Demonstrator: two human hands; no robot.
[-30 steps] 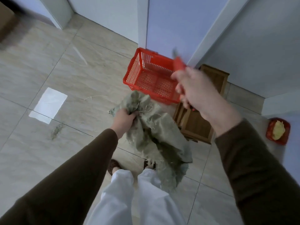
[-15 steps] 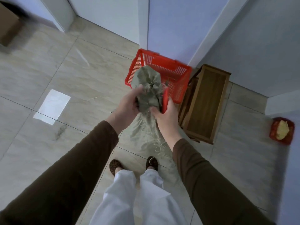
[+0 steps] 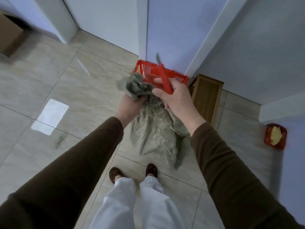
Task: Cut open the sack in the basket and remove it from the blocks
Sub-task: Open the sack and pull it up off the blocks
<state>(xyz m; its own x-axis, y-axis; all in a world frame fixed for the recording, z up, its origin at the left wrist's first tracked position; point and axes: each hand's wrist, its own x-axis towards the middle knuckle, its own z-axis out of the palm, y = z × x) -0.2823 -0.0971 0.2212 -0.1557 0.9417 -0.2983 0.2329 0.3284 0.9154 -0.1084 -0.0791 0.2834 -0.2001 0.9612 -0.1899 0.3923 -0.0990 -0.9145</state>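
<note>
Both arms are stretched forward and down, clad in dark brown sleeves; the left hand [image 3: 130, 104] is held palm away from the camera, its fingers curled round a bunched fold of the sack [image 3: 153, 129]; the right hand [image 3: 175, 98] is raised just beside it, fingers and thumb closed round the red handle of a knife [image 3: 163, 76], blade pointed away; white trouser legs and patterned slippers are seen below.

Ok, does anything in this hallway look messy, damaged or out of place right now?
Yes. The sack held by the left hand is torn, with frayed strands hanging loose. Stray fibres lie on the floor tiles, and the right hand holds a red-handled knife with its blade pointing up.
</note>
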